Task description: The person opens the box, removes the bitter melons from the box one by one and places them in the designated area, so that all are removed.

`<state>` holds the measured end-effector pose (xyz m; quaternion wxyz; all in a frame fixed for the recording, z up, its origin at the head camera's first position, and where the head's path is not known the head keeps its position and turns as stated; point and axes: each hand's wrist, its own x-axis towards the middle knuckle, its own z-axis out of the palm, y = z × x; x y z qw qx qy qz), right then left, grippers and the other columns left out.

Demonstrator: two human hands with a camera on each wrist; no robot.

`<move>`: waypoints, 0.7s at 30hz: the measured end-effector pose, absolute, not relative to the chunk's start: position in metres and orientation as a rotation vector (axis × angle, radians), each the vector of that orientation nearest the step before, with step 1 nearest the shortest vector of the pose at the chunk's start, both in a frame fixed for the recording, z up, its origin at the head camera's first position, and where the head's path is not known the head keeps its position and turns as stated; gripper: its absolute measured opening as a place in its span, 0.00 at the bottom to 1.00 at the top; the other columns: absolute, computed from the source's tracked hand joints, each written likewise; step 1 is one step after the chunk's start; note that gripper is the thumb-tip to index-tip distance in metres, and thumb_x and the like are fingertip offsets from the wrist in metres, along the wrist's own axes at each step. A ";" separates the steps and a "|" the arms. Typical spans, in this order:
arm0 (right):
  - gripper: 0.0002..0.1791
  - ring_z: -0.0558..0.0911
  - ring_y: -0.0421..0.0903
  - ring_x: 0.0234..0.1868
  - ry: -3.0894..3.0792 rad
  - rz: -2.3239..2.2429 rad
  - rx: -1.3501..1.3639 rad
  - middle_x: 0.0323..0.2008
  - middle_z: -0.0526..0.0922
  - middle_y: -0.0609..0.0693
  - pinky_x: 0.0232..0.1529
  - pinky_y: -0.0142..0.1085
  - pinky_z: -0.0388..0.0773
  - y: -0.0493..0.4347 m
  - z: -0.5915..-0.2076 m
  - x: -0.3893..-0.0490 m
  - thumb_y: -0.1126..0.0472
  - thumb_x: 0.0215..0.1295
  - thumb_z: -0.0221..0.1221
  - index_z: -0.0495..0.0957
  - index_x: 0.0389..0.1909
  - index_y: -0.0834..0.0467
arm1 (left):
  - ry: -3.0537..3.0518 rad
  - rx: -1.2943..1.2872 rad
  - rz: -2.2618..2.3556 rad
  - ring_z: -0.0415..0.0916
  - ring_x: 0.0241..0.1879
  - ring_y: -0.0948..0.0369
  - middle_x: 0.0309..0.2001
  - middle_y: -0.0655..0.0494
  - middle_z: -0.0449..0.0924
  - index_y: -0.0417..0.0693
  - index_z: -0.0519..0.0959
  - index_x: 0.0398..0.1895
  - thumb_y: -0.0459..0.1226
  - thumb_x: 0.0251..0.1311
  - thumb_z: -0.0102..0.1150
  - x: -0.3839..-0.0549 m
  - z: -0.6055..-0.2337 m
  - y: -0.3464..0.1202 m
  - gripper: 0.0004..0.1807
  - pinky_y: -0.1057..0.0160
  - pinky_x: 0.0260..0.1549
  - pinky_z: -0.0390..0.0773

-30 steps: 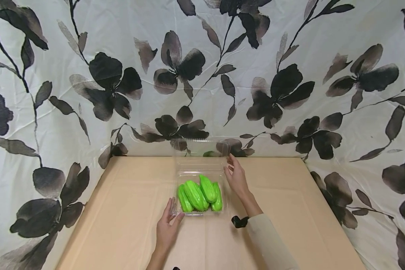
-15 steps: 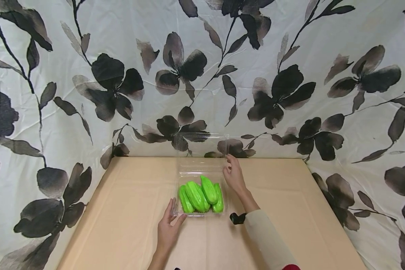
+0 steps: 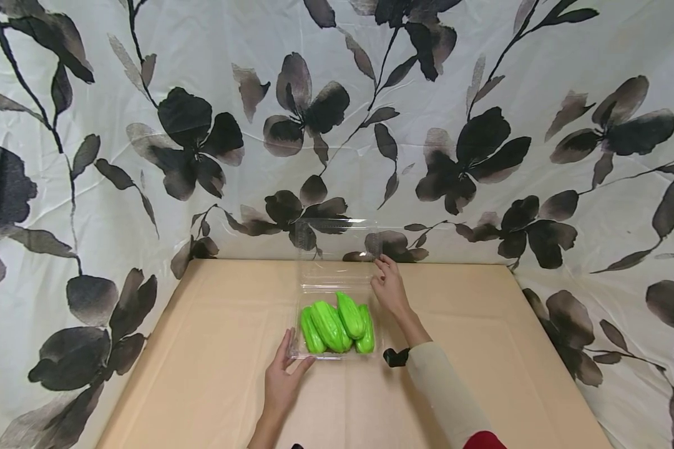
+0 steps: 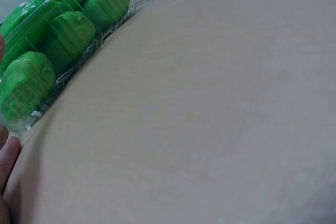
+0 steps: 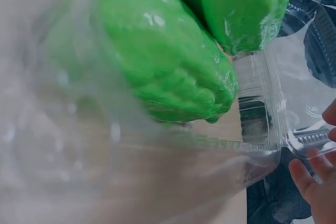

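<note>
A clear plastic clamshell container (image 3: 337, 357) lies on the table with its lid (image 3: 339, 246) raised at the back. Several glossy, ridged green vegetables (image 3: 327, 325), like bitter melons, lie side by side inside it. My left hand (image 3: 283, 388) holds the near left corner, fingers on the left side and thumb along the front. Only a few fingertips (image 4: 9, 156) show at the edge of the left wrist view. At the lid's right edge, my right hand (image 3: 392, 292) pinches the plastic near the hinge. Its fingers (image 5: 302, 177) show beside the lid in the right wrist view.
A tan covered table (image 3: 202, 374) bears the container. Behind it and on both sides hangs a white floral cloth (image 3: 213, 56). A black wrist device (image 3: 395, 357) sits by the right sleeve (image 3: 444, 393).
The lid has tipped up and farther back, its far edge rising in the head view. The right hand follows it slightly; the left hand stays at the near corner. The view has drifted a little.
</note>
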<state>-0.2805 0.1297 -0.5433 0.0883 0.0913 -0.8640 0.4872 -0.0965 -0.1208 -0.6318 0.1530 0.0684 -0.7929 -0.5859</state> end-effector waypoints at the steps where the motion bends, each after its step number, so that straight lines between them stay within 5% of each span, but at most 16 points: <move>1: 0.28 0.68 0.60 0.71 -2.578 1.464 0.266 0.74 0.60 0.62 0.64 0.55 0.80 0.130 -0.543 -0.281 0.69 0.66 0.52 0.68 0.67 0.72 | -2.275 0.193 -1.676 0.75 0.65 0.52 0.73 0.56 0.68 0.48 0.63 0.76 0.42 0.53 0.75 -0.096 -0.632 -0.121 0.47 0.62 0.58 0.84; 10: 0.30 0.69 0.62 0.69 -2.611 1.490 0.246 0.75 0.57 0.65 0.63 0.56 0.81 0.128 -0.544 -0.285 0.66 0.66 0.51 0.66 0.68 0.71 | -2.278 0.187 -1.672 0.82 0.57 0.52 0.73 0.58 0.69 0.48 0.64 0.76 0.46 0.53 0.75 -0.095 -0.629 -0.121 0.47 0.62 0.58 0.84; 21: 0.29 0.71 0.64 0.69 -2.647 1.499 0.218 0.75 0.58 0.67 0.64 0.55 0.81 0.126 -0.545 -0.288 0.68 0.67 0.52 0.66 0.68 0.72 | -2.296 0.190 -1.651 0.78 0.63 0.50 0.73 0.56 0.68 0.47 0.63 0.76 0.47 0.54 0.74 -0.095 -0.629 -0.121 0.47 0.60 0.58 0.84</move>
